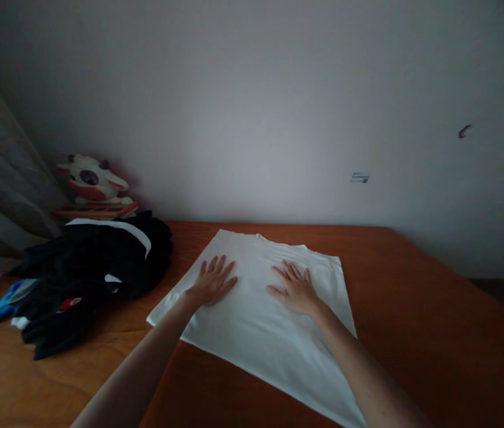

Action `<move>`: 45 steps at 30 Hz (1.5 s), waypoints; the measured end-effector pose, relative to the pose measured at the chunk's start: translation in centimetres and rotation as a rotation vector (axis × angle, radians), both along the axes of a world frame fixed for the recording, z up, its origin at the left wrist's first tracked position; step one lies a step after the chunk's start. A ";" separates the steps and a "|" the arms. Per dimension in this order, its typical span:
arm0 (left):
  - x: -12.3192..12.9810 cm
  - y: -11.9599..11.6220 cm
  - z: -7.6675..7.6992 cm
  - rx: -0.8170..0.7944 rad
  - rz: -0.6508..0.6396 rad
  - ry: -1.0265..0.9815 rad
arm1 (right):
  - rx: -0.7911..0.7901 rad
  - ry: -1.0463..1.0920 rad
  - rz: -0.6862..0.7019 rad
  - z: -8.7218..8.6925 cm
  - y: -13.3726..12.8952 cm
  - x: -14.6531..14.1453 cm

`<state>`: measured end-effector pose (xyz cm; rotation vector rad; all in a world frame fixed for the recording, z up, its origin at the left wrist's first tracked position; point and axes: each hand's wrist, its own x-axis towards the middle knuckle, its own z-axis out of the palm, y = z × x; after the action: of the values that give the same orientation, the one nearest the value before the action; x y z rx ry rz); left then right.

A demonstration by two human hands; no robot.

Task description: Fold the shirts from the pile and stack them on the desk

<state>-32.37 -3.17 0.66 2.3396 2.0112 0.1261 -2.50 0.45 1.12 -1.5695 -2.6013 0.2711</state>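
Note:
A white T-shirt lies spread out on the brown wooden table, its neckline toward the wall and its hem toward me. Shallow wrinkles run across the cloth near its right side. My left hand rests flat on the left part of the shirt, fingers spread. On the right part, my right hand also lies palm down with its fingers apart. Neither hand grips the fabric. My right forearm covers some of the shirt's right edge, and my left forearm crosses its lower left edge.
Dark clothes with white stripes are heaped at the left, a blue piece beside them. Behind stands a cow-shaped toy keyboard. A pale curtain hangs at far left. The table meets a grey wall.

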 end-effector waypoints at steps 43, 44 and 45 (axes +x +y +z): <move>-0.2 -4.6 1.3 0.415 0.089 -0.612 | -0.148 -0.034 0.271 1.7 4.2 1.3; -0.2 -4.6 1.3 0.410 0.087 -0.602 | -0.144 -0.033 0.245 1.7 4.4 2.0; -0.3 -4.5 1.3 0.408 0.085 -0.591 | -0.140 -0.031 0.218 1.7 4.6 2.8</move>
<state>-32.63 -7.70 1.99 2.0421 1.8894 1.1750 0.35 5.05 2.86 -1.3358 -2.8364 0.4584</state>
